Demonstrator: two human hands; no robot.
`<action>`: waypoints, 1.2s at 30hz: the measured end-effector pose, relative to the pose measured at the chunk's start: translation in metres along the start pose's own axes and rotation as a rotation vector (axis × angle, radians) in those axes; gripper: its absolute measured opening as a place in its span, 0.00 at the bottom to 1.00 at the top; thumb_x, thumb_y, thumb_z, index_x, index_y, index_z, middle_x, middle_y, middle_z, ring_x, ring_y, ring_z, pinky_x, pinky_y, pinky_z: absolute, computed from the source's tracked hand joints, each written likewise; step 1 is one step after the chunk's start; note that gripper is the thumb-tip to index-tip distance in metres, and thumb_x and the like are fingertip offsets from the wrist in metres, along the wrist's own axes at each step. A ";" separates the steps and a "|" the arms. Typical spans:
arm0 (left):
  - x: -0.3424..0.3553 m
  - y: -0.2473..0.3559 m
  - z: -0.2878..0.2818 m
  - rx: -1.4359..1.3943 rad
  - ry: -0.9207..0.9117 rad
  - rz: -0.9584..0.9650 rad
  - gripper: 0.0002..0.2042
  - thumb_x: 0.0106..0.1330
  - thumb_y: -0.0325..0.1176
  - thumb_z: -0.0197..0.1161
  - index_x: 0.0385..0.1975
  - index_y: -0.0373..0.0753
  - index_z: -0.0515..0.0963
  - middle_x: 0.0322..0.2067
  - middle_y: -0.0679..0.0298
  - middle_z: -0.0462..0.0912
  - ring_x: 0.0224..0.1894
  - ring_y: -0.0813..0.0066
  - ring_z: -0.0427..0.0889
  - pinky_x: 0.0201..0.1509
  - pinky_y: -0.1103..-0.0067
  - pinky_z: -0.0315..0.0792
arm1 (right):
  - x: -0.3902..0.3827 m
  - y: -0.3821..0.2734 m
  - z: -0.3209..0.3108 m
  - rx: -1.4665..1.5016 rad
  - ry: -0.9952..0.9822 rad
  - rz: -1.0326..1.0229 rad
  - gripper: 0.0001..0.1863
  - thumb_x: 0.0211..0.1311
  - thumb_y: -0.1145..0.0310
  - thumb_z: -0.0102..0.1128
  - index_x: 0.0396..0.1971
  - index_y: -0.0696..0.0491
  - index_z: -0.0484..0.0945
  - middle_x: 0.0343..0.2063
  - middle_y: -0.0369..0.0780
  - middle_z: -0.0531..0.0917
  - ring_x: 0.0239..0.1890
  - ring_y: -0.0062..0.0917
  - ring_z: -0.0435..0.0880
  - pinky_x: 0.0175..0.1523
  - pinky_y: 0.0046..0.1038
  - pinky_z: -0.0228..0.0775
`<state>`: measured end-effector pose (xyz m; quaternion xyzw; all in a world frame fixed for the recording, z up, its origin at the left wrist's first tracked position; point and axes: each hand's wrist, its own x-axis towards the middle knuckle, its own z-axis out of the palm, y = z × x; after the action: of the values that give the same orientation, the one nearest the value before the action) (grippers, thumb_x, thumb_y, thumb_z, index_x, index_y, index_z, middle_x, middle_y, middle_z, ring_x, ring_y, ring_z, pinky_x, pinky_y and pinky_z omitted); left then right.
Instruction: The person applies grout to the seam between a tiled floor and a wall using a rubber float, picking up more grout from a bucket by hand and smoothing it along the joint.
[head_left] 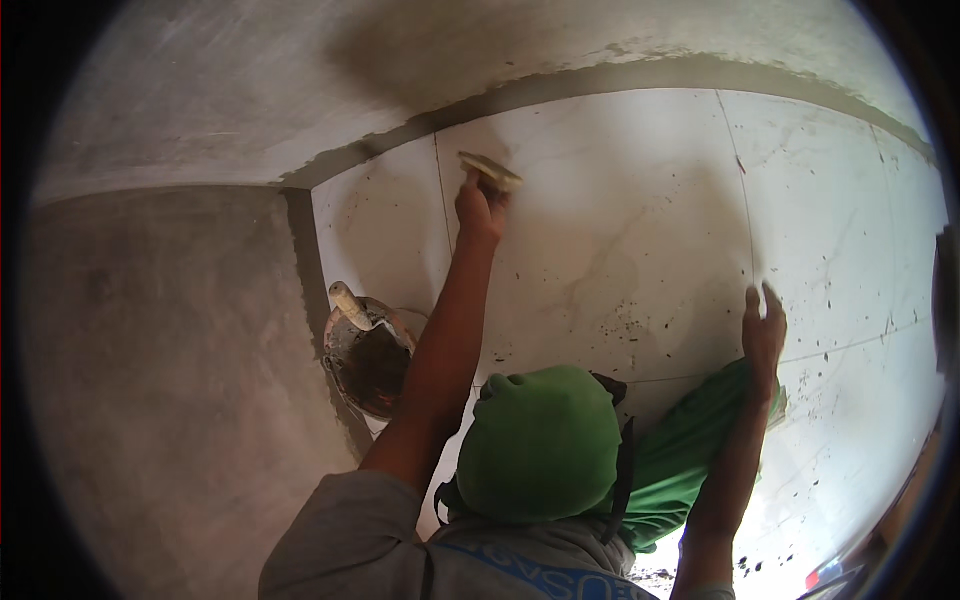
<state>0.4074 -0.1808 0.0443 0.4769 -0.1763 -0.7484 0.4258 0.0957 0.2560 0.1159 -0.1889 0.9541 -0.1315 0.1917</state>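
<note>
My left hand [481, 208] reaches far forward, its fingers closed on a flat, pale pad [491, 171] a little wider than the hand. The pad is over a large white tile [600, 220] with faint veins, close to a thin dark joint; I cannot tell whether it touches the surface. Farther right, my right hand [765, 335] holds nothing, its fingers apart beside another tile joint. Left of my left forearm stands a round bucket [330, 362], dirty with grey material. A tool with a pale, worn handle [349, 305] lies across its rim.
Dark crumbs [632, 325] lie scattered on the tiles. Bare grey walls [170, 370] rise at left and far side, with a darker band [480, 108] along the far tile edge. Green cloth [540, 445] bulges between my arms. Brown and dark objects are at the right rim.
</note>
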 end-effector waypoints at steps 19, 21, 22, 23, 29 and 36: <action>0.067 -0.089 0.167 0.015 0.344 0.267 0.20 0.77 0.37 0.68 0.57 0.26 0.77 0.50 0.53 0.87 0.48 0.64 0.90 0.45 0.69 0.89 | 0.093 -0.022 0.101 -0.297 0.546 -0.126 0.35 0.82 0.47 0.47 0.83 0.44 0.64 0.82 0.47 0.61 0.84 0.44 0.55 0.81 0.62 0.46; 0.047 -0.105 0.187 -0.029 0.202 0.232 0.21 0.78 0.37 0.67 0.61 0.27 0.75 0.51 0.54 0.86 0.49 0.64 0.89 0.46 0.70 0.89 | 0.096 -0.022 0.097 -0.296 0.564 -0.126 0.35 0.82 0.47 0.47 0.82 0.44 0.64 0.82 0.46 0.61 0.84 0.43 0.55 0.81 0.62 0.46; 0.047 -0.095 0.177 -0.030 0.190 0.266 0.22 0.79 0.38 0.67 0.62 0.27 0.74 0.52 0.54 0.85 0.50 0.64 0.89 0.47 0.70 0.89 | 0.094 -0.025 0.096 -0.272 0.551 -0.130 0.35 0.82 0.47 0.47 0.82 0.44 0.64 0.82 0.47 0.61 0.84 0.43 0.55 0.81 0.62 0.46; 0.057 -0.076 0.155 0.006 0.190 0.353 0.21 0.79 0.38 0.66 0.62 0.27 0.76 0.52 0.55 0.85 0.50 0.63 0.89 0.48 0.70 0.88 | 0.092 -0.030 0.094 -0.245 0.535 -0.138 0.35 0.82 0.46 0.47 0.82 0.45 0.64 0.82 0.47 0.61 0.84 0.44 0.55 0.81 0.62 0.46; 0.111 0.074 0.026 0.035 0.468 0.542 0.19 0.78 0.35 0.68 0.58 0.25 0.75 0.53 0.52 0.85 0.48 0.59 0.92 0.43 0.68 0.93 | 0.095 -0.027 0.104 -0.265 0.537 -0.123 0.36 0.82 0.45 0.47 0.83 0.43 0.63 0.84 0.47 0.60 0.85 0.47 0.54 0.82 0.64 0.43; 0.139 0.067 0.009 0.186 0.640 0.480 0.21 0.77 0.42 0.68 0.50 0.25 0.80 0.48 0.50 0.88 0.45 0.59 0.92 0.41 0.66 0.92 | 0.093 -0.035 0.108 -0.289 0.508 -0.124 0.37 0.82 0.46 0.47 0.85 0.44 0.59 0.84 0.48 0.59 0.85 0.49 0.53 0.81 0.65 0.43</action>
<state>0.4060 -0.3328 0.0150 0.6674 -0.2081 -0.4225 0.5768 0.0718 0.1673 0.0009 -0.2332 0.9670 -0.0488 -0.0906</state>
